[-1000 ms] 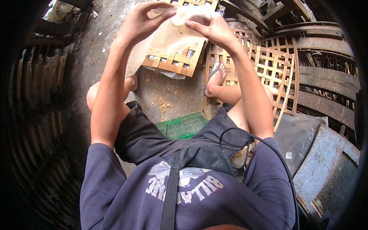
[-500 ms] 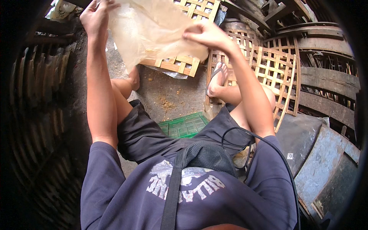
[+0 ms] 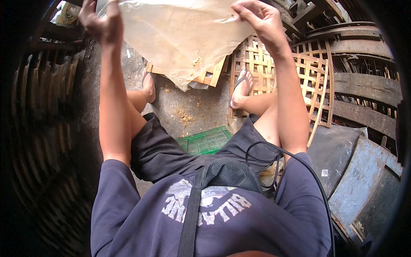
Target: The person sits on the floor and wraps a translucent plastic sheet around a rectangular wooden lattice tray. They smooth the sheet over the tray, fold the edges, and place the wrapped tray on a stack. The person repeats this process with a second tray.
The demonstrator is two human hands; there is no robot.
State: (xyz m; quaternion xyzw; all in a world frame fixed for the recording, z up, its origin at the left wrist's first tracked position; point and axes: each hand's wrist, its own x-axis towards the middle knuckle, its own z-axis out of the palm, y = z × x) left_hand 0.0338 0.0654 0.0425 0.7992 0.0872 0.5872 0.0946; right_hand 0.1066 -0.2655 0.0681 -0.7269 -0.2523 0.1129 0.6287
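A translucent, creased pale sheet [image 3: 180, 34] is stretched between my hands at the top, its lower corner hanging over a woven wooden lattice tray [image 3: 209, 78] and hiding most of it. My left hand [image 3: 102, 21], at the sheet's upper left, is closed on its edge, partly blurred. My right hand [image 3: 261, 21] pinches the sheet's upper right edge between thumb and fingers.
More lattice trays [image 3: 310, 81] lie by my right foot. A green plastic crate [image 3: 201, 141] is between my legs on the concrete floor, which has scattered crumbs. Weathered planks [image 3: 364, 85] and sheet panels [image 3: 351, 188] crowd the right, dark corrugated pieces [image 3: 38, 90] the left.
My hands have moved apart, the left toward the upper left, the right up and rightward. The sheet has opened from a bunched shape into a wide spread over the tray.
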